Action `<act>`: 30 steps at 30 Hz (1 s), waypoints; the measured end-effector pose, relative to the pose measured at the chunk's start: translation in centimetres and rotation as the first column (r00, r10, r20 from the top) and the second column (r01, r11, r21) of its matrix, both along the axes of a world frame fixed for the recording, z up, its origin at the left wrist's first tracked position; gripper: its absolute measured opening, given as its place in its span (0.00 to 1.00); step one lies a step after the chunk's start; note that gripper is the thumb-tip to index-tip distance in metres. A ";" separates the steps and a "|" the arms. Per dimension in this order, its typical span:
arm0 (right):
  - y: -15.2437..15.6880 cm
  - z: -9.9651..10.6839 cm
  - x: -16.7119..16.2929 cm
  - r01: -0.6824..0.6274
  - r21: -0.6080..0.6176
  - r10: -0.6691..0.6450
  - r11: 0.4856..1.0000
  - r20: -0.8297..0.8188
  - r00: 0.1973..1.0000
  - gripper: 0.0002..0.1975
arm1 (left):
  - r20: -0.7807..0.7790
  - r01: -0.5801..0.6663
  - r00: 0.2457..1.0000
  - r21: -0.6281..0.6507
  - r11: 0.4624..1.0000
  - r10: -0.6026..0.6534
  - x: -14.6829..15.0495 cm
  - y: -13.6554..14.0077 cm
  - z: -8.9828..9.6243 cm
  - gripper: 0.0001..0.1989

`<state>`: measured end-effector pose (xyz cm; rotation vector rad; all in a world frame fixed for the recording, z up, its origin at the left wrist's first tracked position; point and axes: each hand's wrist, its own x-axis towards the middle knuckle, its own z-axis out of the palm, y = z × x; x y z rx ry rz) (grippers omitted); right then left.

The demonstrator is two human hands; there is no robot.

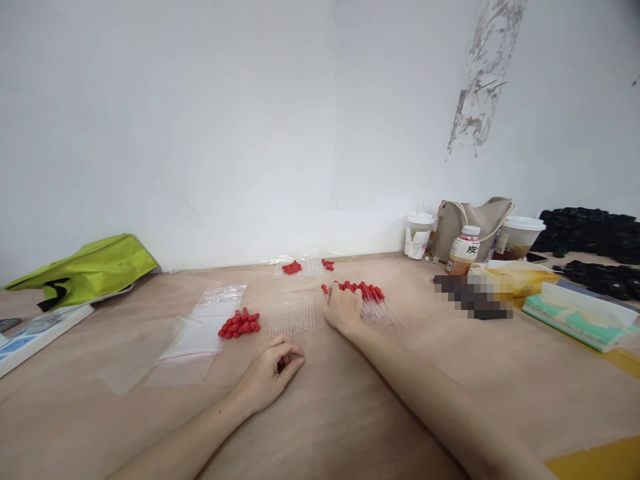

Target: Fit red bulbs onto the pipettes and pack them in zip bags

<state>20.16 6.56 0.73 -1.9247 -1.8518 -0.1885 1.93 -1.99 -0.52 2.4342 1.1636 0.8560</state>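
Your worktop runs back to the wall, with a lime-green bag at its far left. Flat clear plastic bags lie left of centre, slanting away from you.

Your right hand reaches farther in than your left and bends over the left end of a group of red-headed sticks. Your left hand rests on the worktop, closer to you, its fingers half curled around a dark hollow in which nothing shows.

Between and beyond your hands lies a row of clear sticks. The key relation is here: the row sits just left of your right hand and just beyond your left. Each stick's long axis points away from you, while the row itself runs left to right. The red-headed sticks have their heads on the far side and their shafts slanting back towards you and to the right.

Left of the row, beyond your left hand, is a pile of red pieces, its left side overlapping the plastic bags.

The back of your right hand hides most of its fingertips, so you cannot tell how tightly they close or what they grip; one red head shows just beside them. Single clear sticks blur together, and a pixelated patch at right is unreadable.
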 end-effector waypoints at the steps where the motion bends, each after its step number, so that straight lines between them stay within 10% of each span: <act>1: 0.0 0.0 -0.1 0.005 -0.004 -0.005 1.000 0.004 1.000 0.12 | -0.006 0.000 1.000 -0.001 1.000 0.000 0.0 0.0 0.0 0.06; 24: 0.4 0.6 -2.7 -0.084 -0.217 0.099 0.973 0.061 0.993 0.12 | -0.046 0.004 0.999 -0.006 1.000 -0.004 0.4 -0.2 0.1 0.08; 30: -2.0 1.1 -0.4 -0.132 -0.079 0.138 0.988 0.072 0.988 0.14 | -0.110 -0.316 0.928 0.271 0.909 0.356 -2.5 2.4 3.1 0.08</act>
